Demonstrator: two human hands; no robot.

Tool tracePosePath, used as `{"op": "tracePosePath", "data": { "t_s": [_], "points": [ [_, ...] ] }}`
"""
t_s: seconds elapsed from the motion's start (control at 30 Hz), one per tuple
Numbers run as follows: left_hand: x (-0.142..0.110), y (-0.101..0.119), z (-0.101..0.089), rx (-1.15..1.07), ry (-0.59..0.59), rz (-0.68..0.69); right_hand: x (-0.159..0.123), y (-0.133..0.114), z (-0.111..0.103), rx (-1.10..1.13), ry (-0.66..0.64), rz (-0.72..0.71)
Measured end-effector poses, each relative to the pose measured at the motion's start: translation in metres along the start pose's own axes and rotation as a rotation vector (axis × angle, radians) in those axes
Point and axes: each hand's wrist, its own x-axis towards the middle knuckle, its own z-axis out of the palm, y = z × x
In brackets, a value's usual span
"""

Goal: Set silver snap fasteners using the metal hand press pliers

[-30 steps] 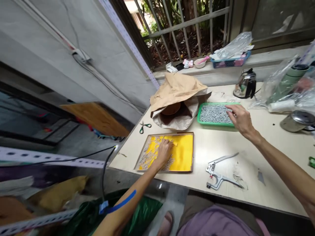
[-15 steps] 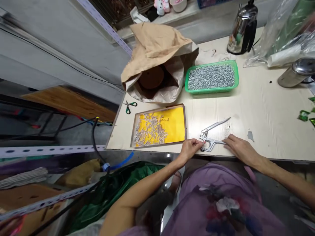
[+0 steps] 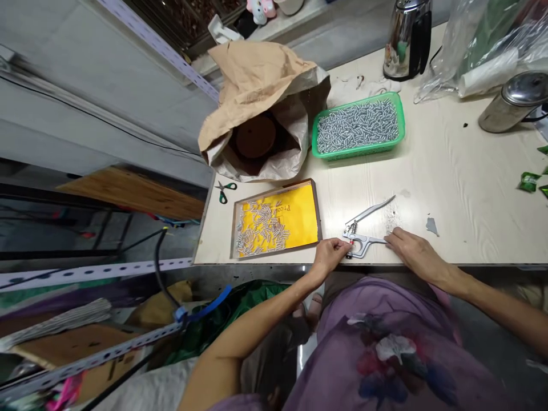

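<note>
Metal snap pliers (image 3: 363, 228) lie near the table's front edge with their handles apart. My left hand (image 3: 329, 256) is curled at the pliers' jaw end, its fingertips pinched against it. My right hand (image 3: 410, 251) rests on the lower handle, fingers closed over its end. To the left of my left hand lies a shallow yellow-lined tray (image 3: 299, 214) with several small metal pieces heaped in its left half. A green basket (image 3: 400, 128) full of the same metal pieces stands farther back.
An open brown paper sack (image 3: 257, 85) stands behind the tray, with green-handled scissors (image 3: 225, 191) beside it at the table's left edge. A steel kettle (image 3: 406, 37), plastic bags (image 3: 483, 40) and a metal pot (image 3: 511, 103) crowd the back right. Green scraps (image 3: 528, 181) lie at far right.
My left hand left the yellow tray and my right hand left the green basket; both came to the pliers at the front edge. The camera tilted down.
</note>
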Motion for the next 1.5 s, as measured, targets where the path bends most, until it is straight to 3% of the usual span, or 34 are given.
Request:
{"op": "tracePosePath", "data": {
  "t_s": [0.3, 0.5, 0.6, 0.7, 0.9, 1.1, 1.2, 1.33, 1.43, 1.5],
  "points": [
    [0.002, 0.008, -0.007, -0.051, -0.191, -0.154, 0.004, -0.004, -0.008, -0.047, -0.089, 0.047],
    [0.000, 0.012, -0.009, -0.032, -0.221, -0.178, 0.025, 0.020, -0.015, -0.125, -0.043, 0.010],
    [-0.002, 0.012, -0.009, -0.027, -0.264, -0.203, 0.032, 0.028, -0.013, -0.139, -0.079, -0.033],
    [-0.004, 0.012, -0.008, -0.032, -0.266, -0.216, 0.032, 0.030, -0.009, -0.148, -0.122, -0.051],
    [-0.004, 0.012, -0.006, -0.019, -0.245, -0.223, 0.038, 0.039, -0.006, -0.150, -0.091, -0.080],
    [-0.007, 0.006, -0.006, 0.033, -0.229, -0.206, 0.050, 0.031, -0.013, -0.238, -0.121, -0.063],
    [-0.014, 0.000, -0.008, 0.232, -0.101, 0.015, 0.049, 0.025, -0.017, -0.266, -0.141, -0.077],
    [-0.015, 0.003, 0.000, 0.524, 0.098, 0.581, 0.043, 0.018, -0.020, -0.253, -0.161, -0.098],
    [0.000, 0.018, 0.015, 0.707, 0.038, 0.852, 0.039, 0.014, -0.021, -0.243, -0.144, -0.069],
    [0.013, 0.029, 0.023, 0.797, -0.048, 0.939, 0.036, 0.013, -0.022, -0.237, -0.147, -0.037]
  ]
}}
